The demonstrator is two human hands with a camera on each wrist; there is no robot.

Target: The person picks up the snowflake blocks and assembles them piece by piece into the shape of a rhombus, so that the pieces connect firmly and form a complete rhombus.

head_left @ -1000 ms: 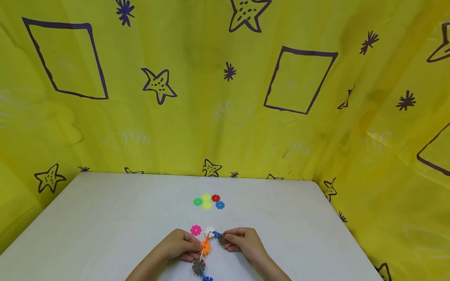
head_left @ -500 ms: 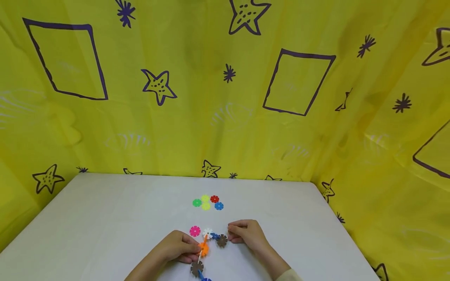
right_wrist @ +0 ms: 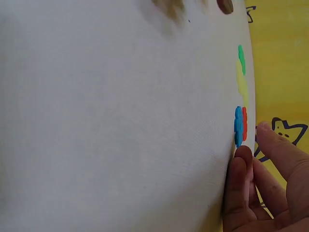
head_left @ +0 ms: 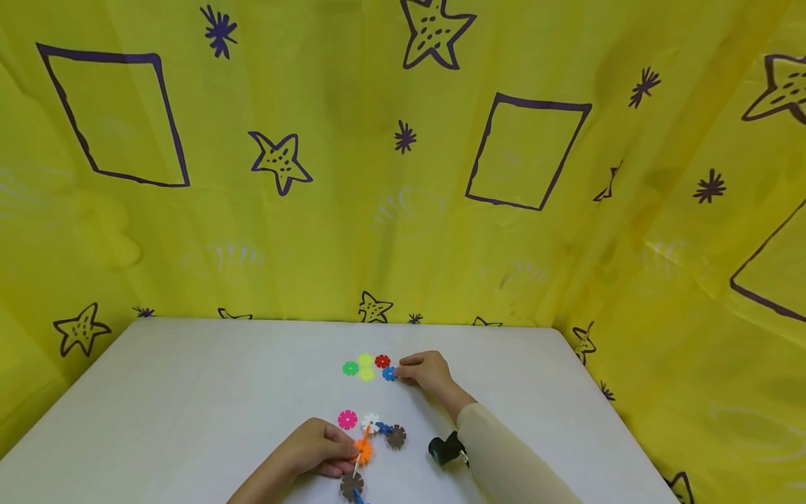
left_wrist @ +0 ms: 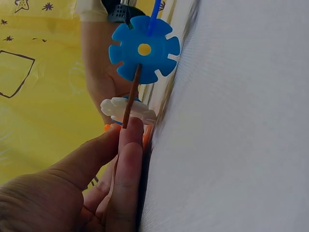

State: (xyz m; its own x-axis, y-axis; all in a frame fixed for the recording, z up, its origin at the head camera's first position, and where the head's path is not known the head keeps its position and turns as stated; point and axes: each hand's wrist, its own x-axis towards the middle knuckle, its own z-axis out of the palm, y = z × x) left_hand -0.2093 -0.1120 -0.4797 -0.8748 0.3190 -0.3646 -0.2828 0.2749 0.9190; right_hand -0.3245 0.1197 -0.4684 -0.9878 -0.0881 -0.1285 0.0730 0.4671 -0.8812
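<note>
Near the middle of the white desk (head_left: 189,406), whose near edge is cut off, the left hand (head_left: 324,448) pinches the orange disc (head_left: 363,452) of a linked chain; thumb and fingers cover part of it. The chain's white disc (head_left: 371,423) and brown disc (head_left: 396,437) lie toward the far edge, while its lower brown disc (head_left: 351,486) leads out of the head view. A pink disc (head_left: 348,419) sits just beside the chain. Farther toward the far edge, the right hand (head_left: 428,369) has its thumb spread from its fingers, grasping nothing, the fingertips at the blue disc (head_left: 388,374); whether they touch it, I cannot tell. Beside that lie a red disc (head_left: 382,361), two yellow discs (head_left: 366,374) and a green disc (head_left: 350,368), hard to separate edge-on in the right wrist view.
</note>
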